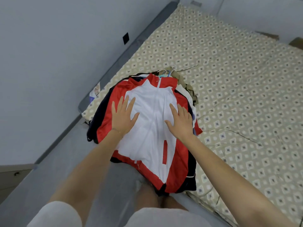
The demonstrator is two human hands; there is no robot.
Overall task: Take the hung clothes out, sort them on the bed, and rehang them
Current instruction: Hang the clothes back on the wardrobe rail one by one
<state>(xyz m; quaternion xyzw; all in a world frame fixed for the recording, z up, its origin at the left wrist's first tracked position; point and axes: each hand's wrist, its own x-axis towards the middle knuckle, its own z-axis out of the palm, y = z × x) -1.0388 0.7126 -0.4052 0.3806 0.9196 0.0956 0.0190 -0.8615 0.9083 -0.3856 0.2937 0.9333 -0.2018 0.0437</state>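
From my remote seat: both hands lie flat, palms down and fingers spread, gripping nothing. The left hand (124, 116) presses the 9 o'clock side and the right hand (180, 119) the 3 o'clock side of the white chest panel of a red-and-white zip-front sports jacket (152, 145).

The jacket lies face up on top of a pile of clothes, collar toward 12 o'clock and hem toward 6 o'clock, at the near corner of the bed. A dark navy garment (98, 115) shows from under it at 9 o'clock, and an olive-green garment (188, 86) at 2 o'clock. A cluster of hanger hooks (165, 72), white, blue and metal, sticks out just past the collar at 12 o'clock.

The pile rests on a beige bedsheet printed with small diamond squares (237, 79), which spreads from 12 to 4 o'clock. A grey padded bed frame (114, 63) borders it from 9 to 12 o'clock, against a pale wall (41, 46) that bears a small black square plate (126, 38) at 11 o'clock.
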